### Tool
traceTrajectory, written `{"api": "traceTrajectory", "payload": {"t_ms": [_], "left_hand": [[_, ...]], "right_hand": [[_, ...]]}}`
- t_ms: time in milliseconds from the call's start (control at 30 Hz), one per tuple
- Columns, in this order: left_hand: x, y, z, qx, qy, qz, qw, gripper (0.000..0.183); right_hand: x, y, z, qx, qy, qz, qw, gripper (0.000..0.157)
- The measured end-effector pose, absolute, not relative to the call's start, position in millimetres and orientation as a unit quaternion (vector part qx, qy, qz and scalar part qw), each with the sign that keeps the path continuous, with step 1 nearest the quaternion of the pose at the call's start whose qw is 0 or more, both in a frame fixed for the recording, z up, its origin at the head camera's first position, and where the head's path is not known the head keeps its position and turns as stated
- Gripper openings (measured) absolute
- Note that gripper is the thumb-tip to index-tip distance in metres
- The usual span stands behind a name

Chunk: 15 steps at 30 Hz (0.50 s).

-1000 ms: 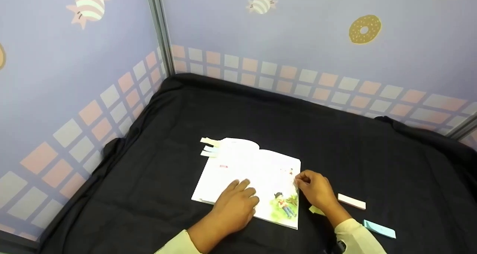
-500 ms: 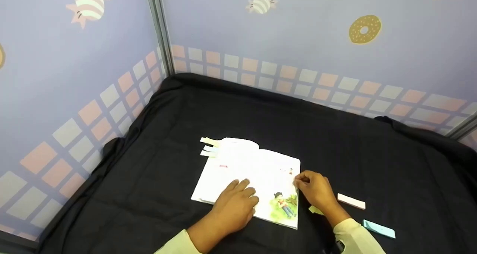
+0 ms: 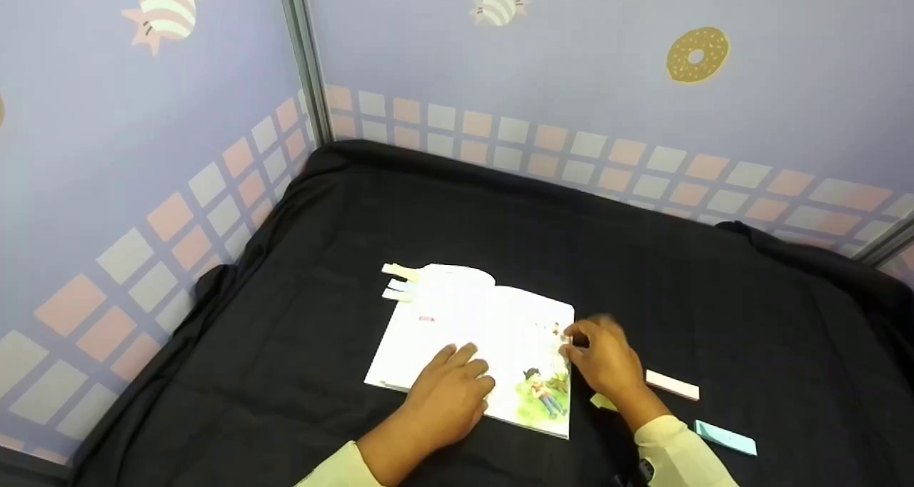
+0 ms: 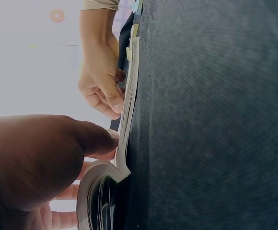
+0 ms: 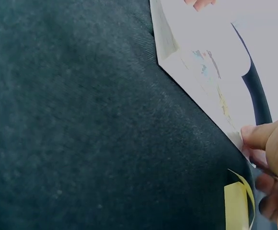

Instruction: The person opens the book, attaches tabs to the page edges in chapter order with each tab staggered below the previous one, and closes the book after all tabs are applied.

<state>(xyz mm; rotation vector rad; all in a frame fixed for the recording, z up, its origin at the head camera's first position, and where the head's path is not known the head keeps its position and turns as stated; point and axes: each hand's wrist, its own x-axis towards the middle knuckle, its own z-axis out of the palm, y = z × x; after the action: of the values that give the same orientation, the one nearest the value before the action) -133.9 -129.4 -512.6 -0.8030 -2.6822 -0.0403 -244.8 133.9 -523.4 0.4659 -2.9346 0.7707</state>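
Note:
An open picture book (image 3: 514, 315) lies on black cloth, its pages washed out white except for a drawing of a child at the lower right. My left hand (image 3: 450, 394) rests on the book near its lower middle, fingers loosely spread. At the right page edge is my right hand (image 3: 605, 355), curled. In the right wrist view its thumb lies on the edge of the page (image 5: 215, 110), with a finger at the underside. Pale sticky tabs (image 3: 400, 292) and a yellow one stick out past the book's upper left edge.
Right of the book lie a pink-white pad of sticky tabs (image 3: 672, 385) and a blue pad (image 3: 725, 438). A yellow pad (image 5: 236, 206) sits partly under the right wrist, its top strip lifted. Patterned walls (image 3: 500, 58) stand behind the cloth (image 3: 678, 273).
My right hand's index finger has lifted and moved up along the page edge, apart from the thumb. The left hand and book stay in place.

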Motion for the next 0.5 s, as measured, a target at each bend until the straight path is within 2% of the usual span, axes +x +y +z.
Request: {"api": "traceTrajectory", "payload": {"t_ms": [167, 367, 500], "left_hand": [[-133, -129, -512, -0.277, -0.947, -0.014, 0.160, 0.020], [-133, -127, -510, -0.270, -0.955, -0.017, 0.120, 0.040], [-135, -128, -508, -0.273, -0.954, -0.014, 0.125, 0.038]], "right_hand": [[-240, 136, -519, 0.232, -0.953, 0.161, 0.111, 0.009], [-211, 143, -512, 0.272, -0.948, 0.135, 0.095, 0.023], [-193, 151, -506, 0.267, -0.933, 0.194, 0.140, 0.028]]}}
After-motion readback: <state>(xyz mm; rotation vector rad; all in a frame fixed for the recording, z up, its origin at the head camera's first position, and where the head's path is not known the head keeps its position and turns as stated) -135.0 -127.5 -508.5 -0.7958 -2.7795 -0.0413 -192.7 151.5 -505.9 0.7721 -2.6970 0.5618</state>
